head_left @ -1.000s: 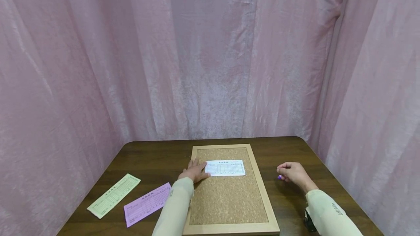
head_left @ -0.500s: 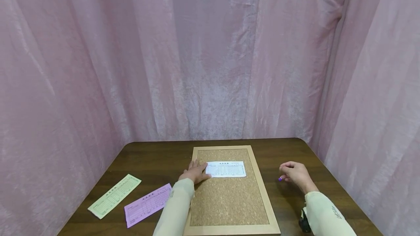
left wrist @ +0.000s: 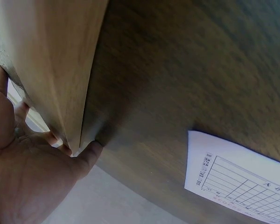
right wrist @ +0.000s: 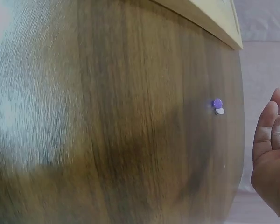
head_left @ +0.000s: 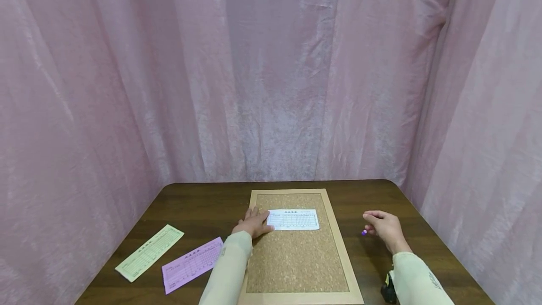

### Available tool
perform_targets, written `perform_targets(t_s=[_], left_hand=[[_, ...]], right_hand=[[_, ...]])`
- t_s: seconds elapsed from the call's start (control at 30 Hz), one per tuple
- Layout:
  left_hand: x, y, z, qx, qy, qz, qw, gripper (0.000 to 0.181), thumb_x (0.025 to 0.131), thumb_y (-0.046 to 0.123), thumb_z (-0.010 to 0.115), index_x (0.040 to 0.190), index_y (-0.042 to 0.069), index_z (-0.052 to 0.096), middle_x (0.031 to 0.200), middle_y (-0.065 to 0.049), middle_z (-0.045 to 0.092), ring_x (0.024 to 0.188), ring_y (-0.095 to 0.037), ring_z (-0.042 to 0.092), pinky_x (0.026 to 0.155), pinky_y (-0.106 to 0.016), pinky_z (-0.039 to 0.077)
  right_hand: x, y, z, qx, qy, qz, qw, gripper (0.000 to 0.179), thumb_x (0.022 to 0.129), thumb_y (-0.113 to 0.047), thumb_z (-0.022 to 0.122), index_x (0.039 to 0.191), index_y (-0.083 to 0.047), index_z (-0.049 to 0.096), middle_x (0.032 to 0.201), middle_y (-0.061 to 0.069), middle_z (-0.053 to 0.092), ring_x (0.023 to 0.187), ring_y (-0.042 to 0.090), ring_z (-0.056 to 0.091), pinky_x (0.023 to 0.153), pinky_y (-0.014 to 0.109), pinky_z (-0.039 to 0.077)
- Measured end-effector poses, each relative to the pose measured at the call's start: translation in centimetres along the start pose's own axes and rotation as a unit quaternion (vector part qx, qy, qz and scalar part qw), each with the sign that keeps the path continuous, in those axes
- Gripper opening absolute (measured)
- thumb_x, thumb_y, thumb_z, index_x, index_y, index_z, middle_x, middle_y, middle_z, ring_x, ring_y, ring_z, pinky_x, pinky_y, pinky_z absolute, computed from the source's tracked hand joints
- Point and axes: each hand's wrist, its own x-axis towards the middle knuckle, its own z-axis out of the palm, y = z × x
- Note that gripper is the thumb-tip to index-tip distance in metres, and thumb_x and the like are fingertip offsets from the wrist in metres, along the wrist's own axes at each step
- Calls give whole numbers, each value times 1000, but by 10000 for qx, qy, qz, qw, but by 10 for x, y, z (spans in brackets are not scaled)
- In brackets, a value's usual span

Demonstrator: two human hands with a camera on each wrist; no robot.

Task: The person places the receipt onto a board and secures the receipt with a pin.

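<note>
Firstly, green slip (head_left: 149,253): on the bench (head_left: 203,211) at nine o'clock from the corkboard (head_left: 296,262); not yet dealt with, by my judgement.
Purple slip (head_left: 192,265): between eight and nine o'clock, angled, also off the corkboard; likely left to do.
Left hand (head_left: 253,225): at ten o'clock on the corkboard's frame, fingers spread rather than gripping, touching the left end of the white slip (head_left: 293,220); probably steadying it.
White slip: on the cork toward twelve o'clock, nearly square to the frame; placing seems done, yet no fastening shows, so progress looks early.
Purple pin-like piece (right wrist: 217,103): on the bench near three o'clock, a white disc (right wrist: 220,111) touching it; apparently unused.
Right hand (head_left: 384,229): between two and three o'clock, just beside that piece, fingers bent, thumb near forefinger; whether they pinch anything, I cannot tell.
</note>
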Motion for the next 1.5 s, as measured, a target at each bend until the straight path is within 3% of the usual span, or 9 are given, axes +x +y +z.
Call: perform_targets(t_s=[0.23, 0.5, 0.7, 1.03, 1.37, 1.5], left_hand=[[5, -3, 3, 123, 28, 8, 9999, 65, 98, 43, 61, 154, 17, 39, 162, -21, 17, 149, -41, 7, 112, -68, 16], [9, -7, 6, 145, 61, 18, 9999, 65, 98, 43, 61, 154, 18, 40, 162, -20, 17, 149, -42, 8, 111, -68, 16], [10, -8, 7, 106, 63, 43, 9999, 65, 97, 43, 61, 153, 18, 40, 162, -20, 17, 149, -42, 7, 111, -68, 16], [7, -7, 5, 71, 26, 6, 10000, 65, 98, 43, 61, 154, 18, 39, 163, -20, 15, 149, -42, 7, 112, -68, 15], [6, -6, 4, 65, 55, 28, 10000, 65, 98, 42, 61, 154, 18, 40, 163, -20, 16, 149, -42, 7, 111, -68, 15], [6, -6, 5, 100, 71, 54, 9999, 65, 98, 42, 61, 154, 17, 40, 162, -21, 16, 149, -43, 7, 111, -68, 16]], right_hand=[[-2, -3, 5, 369, 162, 77, 9992, 41, 95, -15, 68, 122, 14, 57, 88, -4, 65, 66, 12, 66, 68, 35, 59], [-1, -4, 11, 629, 277, 81, 9976, 34, 95, -18, 70, 111, 10, 62, 86, 3, 69, 62, 12, 65, 65, 35, 59], [-2, -3, 12, 724, 332, 135, 9967, 33, 94, -15, 71, 113, 11, 62, 84, -2, 66, 63, 11, 65, 64, 34, 59], [-2, -3, 11, 514, 225, 70, 9984, 36, 94, -8, 67, 122, 14, 59, 95, 8, 70, 66, 13, 67, 67, 36, 59], [-2, -2, 11, 400, 286, -43, 9988, 40, 94, -12, 69, 122, 15, 59, 91, 1, 69, 66, 12, 67, 68, 37, 59], [-1, -1, 11, 307, 269, -90, 9991, 39, 95, -10, 67, 122, 16, 59, 91, 4, 70, 66, 12, 67, 68, 37, 59]])
